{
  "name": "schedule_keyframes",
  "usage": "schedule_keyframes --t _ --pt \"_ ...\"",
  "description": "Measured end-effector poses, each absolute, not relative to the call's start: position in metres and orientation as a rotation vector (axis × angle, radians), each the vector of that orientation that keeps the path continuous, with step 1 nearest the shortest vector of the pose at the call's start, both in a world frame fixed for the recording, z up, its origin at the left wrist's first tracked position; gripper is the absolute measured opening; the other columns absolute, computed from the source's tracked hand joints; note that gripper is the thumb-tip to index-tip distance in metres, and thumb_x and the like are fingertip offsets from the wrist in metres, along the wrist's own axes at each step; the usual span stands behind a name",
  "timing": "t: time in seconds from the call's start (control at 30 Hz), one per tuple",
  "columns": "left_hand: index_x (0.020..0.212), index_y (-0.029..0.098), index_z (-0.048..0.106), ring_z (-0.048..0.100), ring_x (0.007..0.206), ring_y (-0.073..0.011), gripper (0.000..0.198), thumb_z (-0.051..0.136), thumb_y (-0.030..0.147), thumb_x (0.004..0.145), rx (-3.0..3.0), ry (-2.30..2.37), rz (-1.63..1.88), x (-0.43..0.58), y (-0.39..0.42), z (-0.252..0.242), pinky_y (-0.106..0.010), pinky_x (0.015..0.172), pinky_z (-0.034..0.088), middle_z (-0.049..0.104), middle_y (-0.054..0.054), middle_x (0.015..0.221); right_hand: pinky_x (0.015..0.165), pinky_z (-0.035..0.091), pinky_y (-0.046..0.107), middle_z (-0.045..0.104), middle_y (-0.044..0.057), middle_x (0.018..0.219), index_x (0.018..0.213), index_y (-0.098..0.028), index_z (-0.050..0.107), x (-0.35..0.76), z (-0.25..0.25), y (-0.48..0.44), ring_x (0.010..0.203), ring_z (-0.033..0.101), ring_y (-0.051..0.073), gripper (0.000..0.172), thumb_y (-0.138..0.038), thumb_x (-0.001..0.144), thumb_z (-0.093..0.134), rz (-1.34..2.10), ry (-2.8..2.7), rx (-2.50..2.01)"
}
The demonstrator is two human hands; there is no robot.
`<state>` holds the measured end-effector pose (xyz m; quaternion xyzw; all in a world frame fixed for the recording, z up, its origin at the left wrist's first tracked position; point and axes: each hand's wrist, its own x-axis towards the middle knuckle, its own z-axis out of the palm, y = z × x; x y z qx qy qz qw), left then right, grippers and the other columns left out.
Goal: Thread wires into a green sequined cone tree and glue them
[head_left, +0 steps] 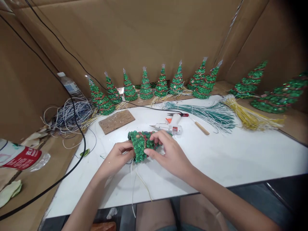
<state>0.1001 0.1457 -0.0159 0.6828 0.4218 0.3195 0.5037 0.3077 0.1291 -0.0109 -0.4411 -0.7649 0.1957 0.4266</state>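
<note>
A small green Christmas tree with red garland lies on its side over the white board, its base toward the left. My left hand grips it at the open base, the fingertips partly hidden inside or behind the rim. My right hand is curled round the tree's side, thumb and fingers touching the beaded surface. Thin pale wires hang from the base toward the board's front edge. Just behind the tree lies a white glue gun.
Several finished-looking trees stand along the cardboard wall. Bundles of green wire and yellow wire lie at right, near an awl. A brown board, tangled wire and bottles are left. A black cable crosses the view.
</note>
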Motion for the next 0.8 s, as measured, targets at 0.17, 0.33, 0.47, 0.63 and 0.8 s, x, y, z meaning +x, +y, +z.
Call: schedule_keyframes --t 0.17,0.33,0.47,0.63,0.8 --pt "0.086 0.015 0.075 0.053 0.079 -0.0174 0.017 0.059 0.020 0.082 1.719 1.032 0.802 0.104 0.146 -0.013 -0.027 0.072 0.041 0.068 -0.006 0.093 0.092 0.041 0.036 0.050 0.009 0.112 0.118 -0.017 0.047 0.317 -0.007 0.144 0.108 0.047 0.020 0.033 -0.042 0.096 0.047 0.353 -2.075 -0.918" --pt "0.083 0.015 0.075 0.056 0.083 -0.0190 0.017 0.058 0.020 0.082 1.741 1.023 0.798 0.104 0.146 -0.013 -0.027 0.076 0.042 0.068 -0.007 0.092 0.103 0.035 0.038 0.042 0.012 0.130 0.134 -0.016 0.036 0.318 -0.009 0.164 0.123 0.039 0.021 0.057 -0.057 0.095 0.042 0.371 -2.229 -0.775" --pt "0.088 0.014 0.074 0.056 0.078 -0.0177 0.017 0.060 0.022 0.081 1.686 1.036 0.788 0.102 0.147 -0.015 -0.027 0.073 0.044 0.069 -0.005 0.086 0.104 0.035 0.040 0.042 0.013 0.132 0.137 -0.015 0.034 0.314 -0.018 0.172 0.123 0.039 0.022 0.067 -0.065 0.092 0.036 0.432 -2.279 -0.740" --pt "0.083 0.014 0.074 0.054 0.075 -0.0170 0.017 0.063 0.025 0.080 1.660 1.050 0.785 0.101 0.149 -0.020 -0.025 0.068 0.042 0.068 -0.005 0.080 0.104 0.034 0.043 0.045 0.013 0.130 0.137 -0.016 0.036 0.312 -0.024 0.172 0.121 0.041 0.023 0.073 -0.070 0.088 0.037 0.388 -2.288 -0.737" --pt "0.075 0.015 0.076 0.054 0.079 -0.0182 0.017 0.065 0.027 0.080 1.651 1.023 0.819 0.102 0.148 -0.020 -0.026 0.069 0.041 0.067 -0.007 0.083 0.102 0.035 0.042 0.047 0.011 0.128 0.135 -0.016 0.038 0.310 -0.024 0.171 0.119 0.043 0.023 0.077 -0.074 0.085 0.039 0.411 -2.253 -0.767"
